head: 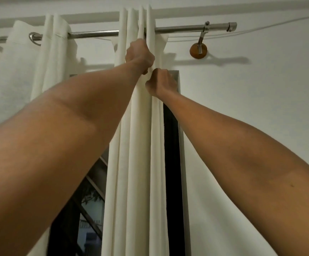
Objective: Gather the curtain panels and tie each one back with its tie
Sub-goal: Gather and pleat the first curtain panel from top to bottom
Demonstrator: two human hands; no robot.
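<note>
A white curtain panel (135, 145) hangs bunched in tight vertical folds from a metal rod (179, 29), near the rod's right end. My left hand (139, 55) is raised high and grips the folds just under the rod. Slightly lower and to the right, my right hand (161, 83) pinches the panel's right edge. A second white panel (44, 58) hangs on the left part of the rod, spread wider, with a metal eyelet (34, 38) showing. No tie is visible.
The rod sits on a bracket with a round wooden wall mount (198, 50). A thin white cable (260, 27) runs along the wall behind it. A dark window (171, 163) with a pale frame shows between and beside the panels. Bare white wall fills the right.
</note>
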